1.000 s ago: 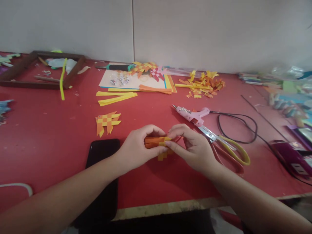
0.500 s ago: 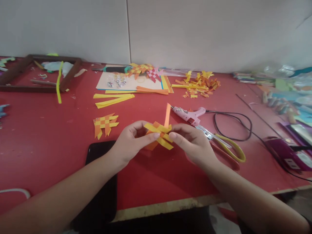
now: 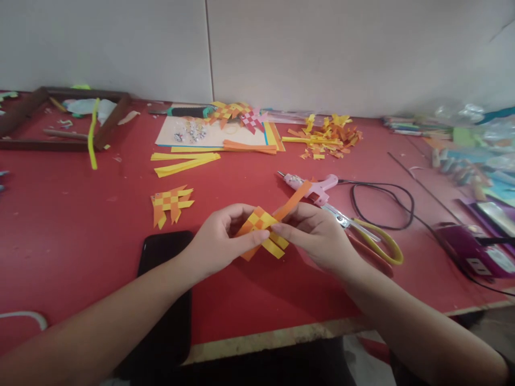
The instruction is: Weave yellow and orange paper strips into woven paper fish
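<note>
Between my two hands is a woven paper fish (image 3: 259,221) of yellow and orange strips, held just above the red table. My left hand (image 3: 229,233) pinches its left side, thumb on top and fingers hidden beneath. The thumb and fingers of my right hand (image 3: 311,230) close on its right side, where one long orange strip sticks up to the right and short yellow ends point down. A similar woven paper fish (image 3: 171,203) lies to the left. Right behind my right hand are a pink glue gun (image 3: 311,187) and scissors (image 3: 372,241) with yellow and red handles.
A black phone-like slab (image 3: 167,300) lies under my left forearm. Farther back are yellow paper strips (image 3: 185,161), a paper sheet (image 3: 241,139) bearing small beads, and a heap of paper scraps (image 3: 332,136). A brown frame (image 3: 44,145) is at left, a purple device (image 3: 475,249) at right.
The woven fish has turned in my hands; its checkered face now shows more. The long orange strip, upright before, now leans to the right. Both hands stay on the piece.
</note>
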Demonstrator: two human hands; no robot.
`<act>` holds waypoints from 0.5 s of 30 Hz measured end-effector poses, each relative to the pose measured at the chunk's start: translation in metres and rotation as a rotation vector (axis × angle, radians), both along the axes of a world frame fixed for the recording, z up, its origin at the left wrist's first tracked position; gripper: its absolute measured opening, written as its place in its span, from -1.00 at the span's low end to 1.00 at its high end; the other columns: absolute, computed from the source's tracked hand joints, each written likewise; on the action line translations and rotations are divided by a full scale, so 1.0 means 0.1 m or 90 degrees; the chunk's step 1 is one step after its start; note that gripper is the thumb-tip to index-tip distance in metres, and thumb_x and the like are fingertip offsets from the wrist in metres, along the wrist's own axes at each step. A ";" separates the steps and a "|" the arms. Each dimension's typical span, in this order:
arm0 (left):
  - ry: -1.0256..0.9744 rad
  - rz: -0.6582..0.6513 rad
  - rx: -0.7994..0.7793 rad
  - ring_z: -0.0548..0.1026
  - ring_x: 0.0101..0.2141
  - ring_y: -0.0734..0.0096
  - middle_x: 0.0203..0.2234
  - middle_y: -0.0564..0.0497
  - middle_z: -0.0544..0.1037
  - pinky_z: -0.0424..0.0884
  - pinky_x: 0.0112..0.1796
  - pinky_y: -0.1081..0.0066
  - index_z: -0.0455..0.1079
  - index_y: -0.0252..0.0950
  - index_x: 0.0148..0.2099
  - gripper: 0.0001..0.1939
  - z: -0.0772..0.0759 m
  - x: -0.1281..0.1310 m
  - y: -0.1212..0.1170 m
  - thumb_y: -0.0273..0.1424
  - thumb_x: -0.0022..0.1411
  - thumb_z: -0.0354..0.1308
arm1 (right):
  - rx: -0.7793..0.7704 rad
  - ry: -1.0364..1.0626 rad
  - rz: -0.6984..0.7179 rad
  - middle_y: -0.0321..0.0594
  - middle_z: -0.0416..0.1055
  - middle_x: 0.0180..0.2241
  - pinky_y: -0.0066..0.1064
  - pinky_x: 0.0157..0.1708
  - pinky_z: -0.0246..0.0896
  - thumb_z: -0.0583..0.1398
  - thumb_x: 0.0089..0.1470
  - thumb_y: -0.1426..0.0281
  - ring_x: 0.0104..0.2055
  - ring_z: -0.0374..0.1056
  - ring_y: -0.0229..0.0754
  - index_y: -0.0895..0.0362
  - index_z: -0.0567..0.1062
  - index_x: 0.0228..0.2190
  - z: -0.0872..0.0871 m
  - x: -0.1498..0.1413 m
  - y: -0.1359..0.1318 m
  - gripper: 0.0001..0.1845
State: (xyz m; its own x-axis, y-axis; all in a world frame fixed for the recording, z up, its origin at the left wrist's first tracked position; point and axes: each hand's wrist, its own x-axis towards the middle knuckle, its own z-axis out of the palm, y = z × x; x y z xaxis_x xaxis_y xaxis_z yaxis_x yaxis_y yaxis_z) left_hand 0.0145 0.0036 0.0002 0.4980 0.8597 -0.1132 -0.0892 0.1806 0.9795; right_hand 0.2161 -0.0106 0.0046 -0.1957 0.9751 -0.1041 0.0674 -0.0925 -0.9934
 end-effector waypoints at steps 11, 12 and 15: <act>0.182 0.043 0.079 0.55 -0.41 0.36 -0.33 0.03 0.59 0.42 -0.40 0.41 0.39 -0.21 0.01 -0.67 0.01 -0.02 -0.05 -0.23 0.24 0.25 | 0.118 -0.150 0.005 -0.20 0.58 -0.39 -0.33 -0.36 0.46 0.34 0.08 0.24 -0.35 0.51 -0.17 0.12 0.57 -0.35 0.03 -0.03 -0.05 -0.80; 0.192 0.041 0.076 0.54 -0.42 0.37 -0.33 0.04 0.60 0.40 -0.43 0.42 0.40 -0.20 0.00 -0.69 0.02 -0.02 -0.05 -0.22 0.24 0.25 | 0.146 -0.171 0.001 -0.21 0.57 -0.38 -0.34 -0.36 0.45 0.33 0.10 0.26 -0.35 0.50 -0.18 0.12 0.57 -0.35 0.03 -0.03 -0.05 -0.83; 0.235 0.042 0.079 0.52 -0.45 0.39 -0.34 0.03 0.60 0.36 -0.47 0.44 0.42 -0.21 -0.08 -0.75 0.01 -0.02 -0.04 -0.21 0.26 0.21 | 0.264 -0.250 -0.006 -0.21 0.56 -0.34 -0.36 -0.33 0.43 0.29 0.15 0.32 -0.34 0.48 -0.21 0.10 0.56 -0.35 0.01 -0.01 -0.03 -0.90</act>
